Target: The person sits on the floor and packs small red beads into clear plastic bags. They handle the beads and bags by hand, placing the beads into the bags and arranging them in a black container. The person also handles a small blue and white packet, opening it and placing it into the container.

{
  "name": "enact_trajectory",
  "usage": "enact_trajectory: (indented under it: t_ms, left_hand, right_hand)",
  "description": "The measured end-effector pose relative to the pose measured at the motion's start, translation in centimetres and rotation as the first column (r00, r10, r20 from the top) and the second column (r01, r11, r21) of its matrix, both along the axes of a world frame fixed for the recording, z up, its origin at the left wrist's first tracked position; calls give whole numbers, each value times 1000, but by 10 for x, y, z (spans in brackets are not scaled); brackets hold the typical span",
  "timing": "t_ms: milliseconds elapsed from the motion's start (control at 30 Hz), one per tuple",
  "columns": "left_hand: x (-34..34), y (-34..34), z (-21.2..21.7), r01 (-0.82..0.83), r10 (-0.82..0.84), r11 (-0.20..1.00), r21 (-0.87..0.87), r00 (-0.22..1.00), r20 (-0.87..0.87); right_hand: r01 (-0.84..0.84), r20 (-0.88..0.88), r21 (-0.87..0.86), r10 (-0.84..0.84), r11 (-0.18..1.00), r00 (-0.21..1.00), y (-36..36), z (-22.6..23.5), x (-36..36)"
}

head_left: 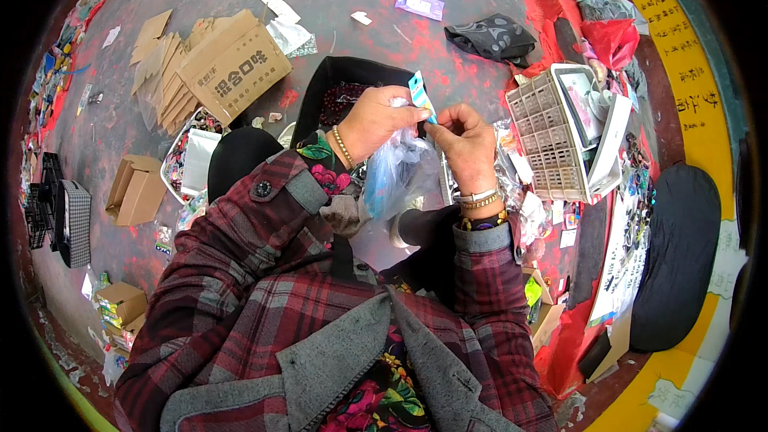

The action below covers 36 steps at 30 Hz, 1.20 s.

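Both my hands are raised in front of me around a small blue-and-white card (418,90). My left hand (376,122) has its thumb pressed against the card's left side. The fingers of my right hand (468,148) pinch the card's lower end. Below them hangs a clear plastic bag (404,168) with something blue in it. Its top is bunched by my left hand, whose inner fingers are hidden. Just beyond my hands stands a black bin (314,84) with dark red bead-like items (340,102) inside.
Flattened cardboard boxes (232,68) lie at the far left. A white basket (538,136) with mixed goods stands on the right. A dark patterned cloth bag (490,37) and a purple packet (419,3) lie on the floor ahead. An opened carton (134,190) sits at left.
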<state>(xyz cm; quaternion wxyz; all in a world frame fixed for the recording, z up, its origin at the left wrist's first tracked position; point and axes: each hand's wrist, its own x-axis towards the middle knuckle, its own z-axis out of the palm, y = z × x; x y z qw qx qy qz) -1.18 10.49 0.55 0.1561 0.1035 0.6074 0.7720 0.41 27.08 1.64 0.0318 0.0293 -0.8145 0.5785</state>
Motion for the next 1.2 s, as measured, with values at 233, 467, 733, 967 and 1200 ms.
enact_trajectory:
  t_ms: [233,467,733,967,1200]
  left_hand:
    - [-1,-4,0,44,-44,997,57,999,-7]
    - [0,-4,6,-1,-10,992,123,996,85]
    - [1,-4,1,27,-39,993,-118,994,-99]
    - [-1,-6,-3,99,-104,986,-132,994,-36]
    - [0,-4,-6,177,-179,983,-45,982,-53]
  right_hand:
    - [-41,52,-19,42,999,998,-1,8,1]
    - [31,-344,400,119,916,931,2,8,2]
    - [-52,17,-83,54,995,998,2,12,0]
    - [-5,151,-301,53,953,987,4,11,1]
    - [-49,184,-309,110,950,977,4,16,1]
